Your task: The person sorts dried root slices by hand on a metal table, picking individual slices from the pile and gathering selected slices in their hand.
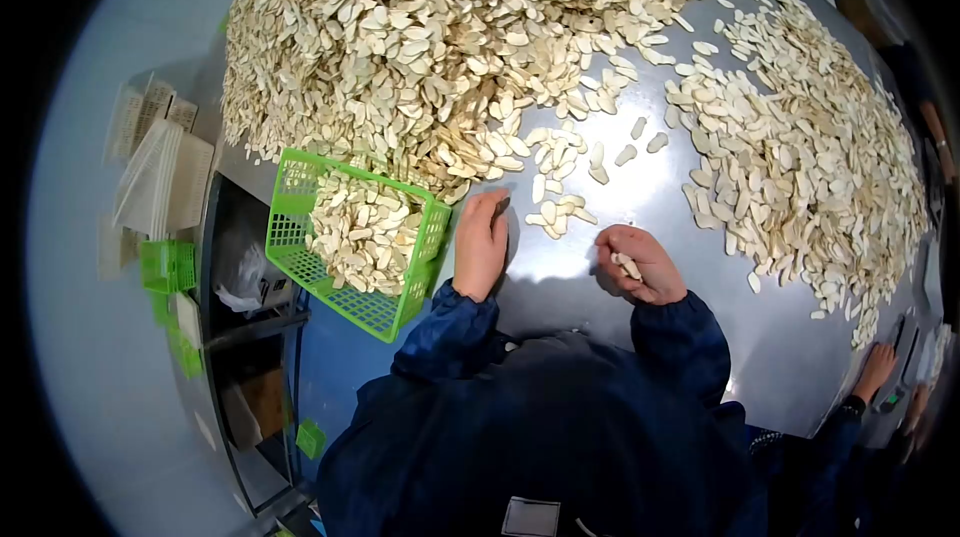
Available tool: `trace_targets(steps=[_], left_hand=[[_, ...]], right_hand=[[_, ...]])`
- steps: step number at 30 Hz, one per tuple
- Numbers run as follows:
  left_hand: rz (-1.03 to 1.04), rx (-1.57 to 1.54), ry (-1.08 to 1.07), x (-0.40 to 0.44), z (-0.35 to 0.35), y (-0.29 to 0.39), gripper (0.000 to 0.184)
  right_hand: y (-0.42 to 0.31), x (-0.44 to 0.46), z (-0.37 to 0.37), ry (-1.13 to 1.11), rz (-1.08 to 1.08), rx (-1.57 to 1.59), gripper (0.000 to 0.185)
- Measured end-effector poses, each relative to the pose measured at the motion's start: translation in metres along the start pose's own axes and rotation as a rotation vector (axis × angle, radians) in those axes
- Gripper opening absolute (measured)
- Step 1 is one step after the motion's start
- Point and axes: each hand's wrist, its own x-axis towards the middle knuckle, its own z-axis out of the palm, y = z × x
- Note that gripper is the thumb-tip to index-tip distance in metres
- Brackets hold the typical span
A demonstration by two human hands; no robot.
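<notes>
My left hand [481, 244] rests beside the right side of a green plastic basket [433, 237]; its fingers are together, and a small dark thing shows at the fingertips. Pale flat slices [365, 232] partly fill the basket, which is tilted at the table's edge. My right hand [640, 264] is curled round a few pale slices [626, 266]. Between and ahead of my hands lies a small group of slices [562, 214]. Three greyer slices [627, 154] lie farther off on the metal table [640, 102].
A large heap of slices [400, 47] covers the far left of the table, and another heap [800, 157] spreads along the right. White baskets [165, 177] and green ones [168, 266] stand at left. Another person's hand [877, 369] is at the lower right.
</notes>
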Motion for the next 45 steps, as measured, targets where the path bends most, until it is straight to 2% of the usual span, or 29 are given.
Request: trace_targets(steps=[5, 8, 9, 12, 15, 18, 19, 21, 24, 27, 28, 31, 35, 37, 39, 43, 45], left_hand=[[-0.103, -0.042, -0.16, 0.002, 0.015, 0.02, 0.035], [0.112, 0.102, -0.139, 0.002, 0.028, 0.019, 0.034], [0.182, 0.15, -0.121, 0.002, 0.03, 0.018, 0.033], [0.087, 0.099, -0.089, 0.004, 0.032, 0.01, 0.02], [0.043, 0.096, -0.039, 0.007, 0.022, 0.003, 0.009], [0.017, 0.132, -0.026, 0.008, 0.016, -0.006, 0.009], [-0.059, 0.052, -0.068, 0.007, 0.016, -0.007, 0.01], [-0.209, -0.109, -0.153, 0.006, 0.018, -0.002, 0.013], [-0.266, -0.519, -0.338, 0.003, 0.03, 0.014, 0.018], [-0.114, -0.327, -0.265, 0.009, 0.043, 0.02, 0.022], [-0.025, -0.142, -0.178, 0.015, 0.042, 0.027, 0.018], [0.079, 0.161, -0.045, 0.025, 0.046, 0.025, 0.014], [0.008, 0.075, -0.096, 0.028, 0.043, 0.014, 0.014], [-0.116, -0.06, -0.092, 0.028, 0.037, 0.006, 0.017], [-0.154, -0.146, -0.134, 0.032, 0.03, 0.0, 0.017], [-0.097, -0.251, -0.389, 0.024, 0.033, 0.033, 0.019], [0.021, -0.337, -0.436, 0.014, 0.036, 0.067, 0.024]], right_hand=[[0.018, 0.007, 0.018, -0.081, 0.182, -0.118, 0.035], [0.023, 0.009, 0.028, -0.085, 0.243, -0.237, 0.041], [0.024, 0.009, 0.029, -0.072, 0.23, -0.225, 0.042], [0.024, 0.009, 0.026, -0.01, 0.183, -0.182, 0.049], [0.009, 0.003, 0.008, 0.058, -0.027, -0.029, 0.048], [-0.012, -0.006, 0.006, 0.422, -0.336, 0.048, 0.047], [-0.015, -0.01, 0.002, 0.45, -0.403, 0.102, 0.043], [-0.021, -0.013, -0.008, 0.4, -0.426, 0.132, 0.039], [-0.02, -0.013, -0.01, 0.391, -0.426, 0.13, 0.031], [-0.018, -0.013, -0.011, 0.359, -0.434, 0.106, 0.025], [-0.017, -0.012, -0.011, 0.355, -0.434, 0.107, 0.025], [-0.018, -0.012, -0.011, 0.348, -0.428, 0.114, 0.022], [-0.018, -0.012, -0.013, 0.351, -0.441, 0.113, 0.02], [-0.019, -0.013, -0.014, 0.355, -0.443, 0.118, 0.021], [-0.022, -0.014, -0.017, 0.355, -0.453, 0.127, 0.021], [-0.025, -0.017, -0.021, 0.37, -0.489, 0.152, 0.022], [-0.028, -0.019, -0.024, 0.381, -0.512, 0.159, 0.023]])
